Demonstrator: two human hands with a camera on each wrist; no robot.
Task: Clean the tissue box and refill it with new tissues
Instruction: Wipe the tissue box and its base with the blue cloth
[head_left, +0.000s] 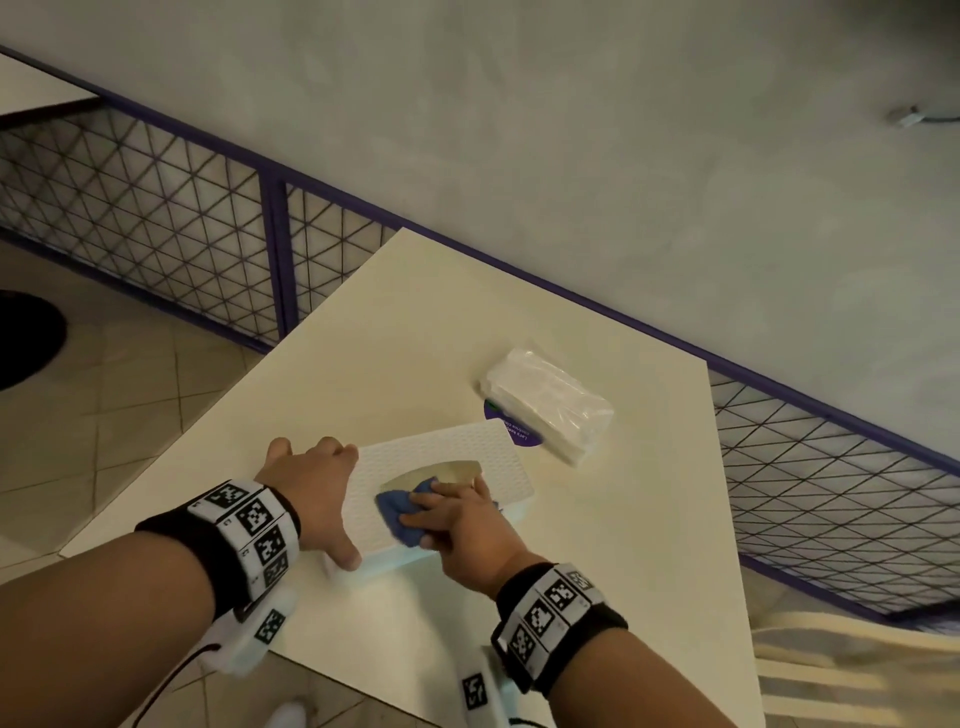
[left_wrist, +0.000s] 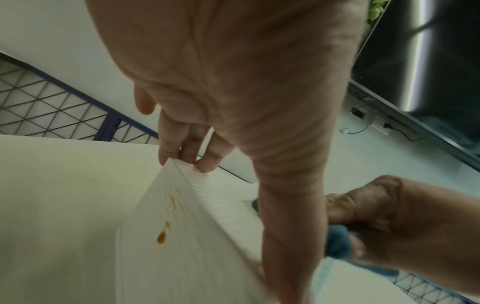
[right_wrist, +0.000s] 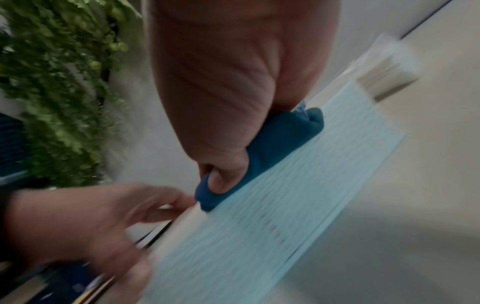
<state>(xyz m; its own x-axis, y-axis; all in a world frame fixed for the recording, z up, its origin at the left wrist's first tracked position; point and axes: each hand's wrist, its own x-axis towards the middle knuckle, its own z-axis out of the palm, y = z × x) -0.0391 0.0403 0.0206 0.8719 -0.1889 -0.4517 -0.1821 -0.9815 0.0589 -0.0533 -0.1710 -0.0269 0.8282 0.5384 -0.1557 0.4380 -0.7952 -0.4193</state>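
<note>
Two hands work on one white tissue box (head_left: 441, 478) that lies flat near the middle of the cream bench (head_left: 395, 332), in the lower middle of the head view. Bare bench top spreads above and to the left of the box. The bench's far edge runs next to a purple wire fence (head_left: 156, 208), and its near edge sits under both wrists. A pack of new tissues (head_left: 550, 405) in clear wrap lies just beside the box's upper right corner, partly over a purple round sticker (head_left: 511, 426).

The left hand (head_left: 311, 499) rests on the box's left end. Its fingers (left_wrist: 182, 148) curl over the far corner and its thumb reaches down the near side, so it grips the box.

The right hand (head_left: 462, 525) presses a bunched blue cloth (head_left: 400, 514) on the box top, right at the oval hole (head_left: 447, 470). Its fingers (right_wrist: 226, 176) are curled tight around the cloth.

Only the left wrist view shows a brown spot (left_wrist: 161, 238) and a faint smear on the box's short end. Only the right wrist view, which is blurry, shows the box's light blue long side (right_wrist: 259, 226) and green leaves (right_wrist: 59, 82) in the upper left.
</note>
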